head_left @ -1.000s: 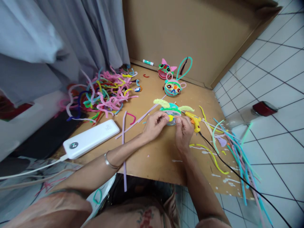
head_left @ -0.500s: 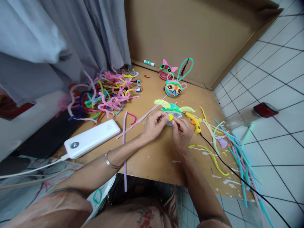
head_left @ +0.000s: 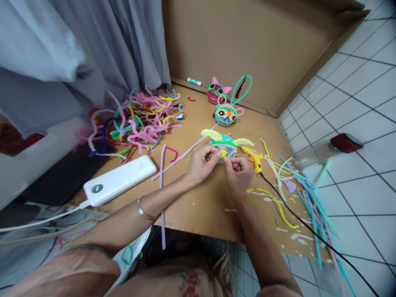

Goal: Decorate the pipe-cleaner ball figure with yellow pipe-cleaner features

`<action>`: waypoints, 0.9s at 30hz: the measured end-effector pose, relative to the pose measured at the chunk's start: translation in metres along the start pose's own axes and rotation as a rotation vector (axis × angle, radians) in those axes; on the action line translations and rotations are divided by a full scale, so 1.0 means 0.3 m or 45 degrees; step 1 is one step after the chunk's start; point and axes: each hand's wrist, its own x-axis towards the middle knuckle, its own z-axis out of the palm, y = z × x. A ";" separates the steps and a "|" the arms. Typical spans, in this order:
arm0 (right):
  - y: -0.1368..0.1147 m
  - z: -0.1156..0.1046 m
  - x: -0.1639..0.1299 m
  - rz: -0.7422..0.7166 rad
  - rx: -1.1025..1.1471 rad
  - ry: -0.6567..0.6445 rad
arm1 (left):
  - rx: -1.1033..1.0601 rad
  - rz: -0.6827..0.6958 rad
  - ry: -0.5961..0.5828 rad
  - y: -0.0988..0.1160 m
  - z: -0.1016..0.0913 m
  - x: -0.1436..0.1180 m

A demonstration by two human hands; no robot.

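While my left hand (head_left: 201, 164) and right hand (head_left: 239, 174) pinch the small yellow piece (head_left: 223, 152) between them, the green-banded ball (head_left: 223, 142) just beyond, I judge the piece light, soft, easily bent, best held by its edges

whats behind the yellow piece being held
Behind the yellow piece is a round, green-banded figure with pale yellow ears. The left hand and right hand hide part of its lower front.

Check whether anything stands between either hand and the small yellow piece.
Nothing visible does. The left hand pinches the yellow piece, and the right hand has its fingertips right at it, seemingly touching. The turquoise-and-green ball is just beyond the piece; the glue gun lies to the right, not between them.
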 end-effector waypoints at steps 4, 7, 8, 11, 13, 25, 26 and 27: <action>0.003 -0.008 0.007 0.004 0.046 -0.007 | -0.077 -0.105 0.010 -0.012 -0.001 0.007; 0.002 -0.018 0.015 -0.034 0.132 -0.112 | -0.079 -0.131 -0.005 -0.010 -0.005 0.010; 0.002 -0.021 0.017 -0.025 0.144 -0.143 | -0.083 -0.129 -0.010 -0.007 -0.006 0.010; 0.005 -0.027 0.016 0.041 0.112 -0.187 | -0.107 -0.118 -0.023 0.003 -0.007 0.008; 0.007 -0.029 0.013 0.072 0.074 -0.173 | -0.112 -0.113 -0.031 0.008 -0.007 0.007; -0.002 -0.027 0.015 -0.122 0.076 -0.184 | -0.095 -0.062 -0.045 0.007 -0.006 0.002; -0.006 -0.028 0.015 -0.152 0.015 -0.212 | -0.099 -0.054 -0.047 0.006 -0.005 0.002; -0.009 -0.028 0.015 -0.181 -0.038 -0.228 | -0.106 -0.044 -0.046 0.005 -0.004 0.002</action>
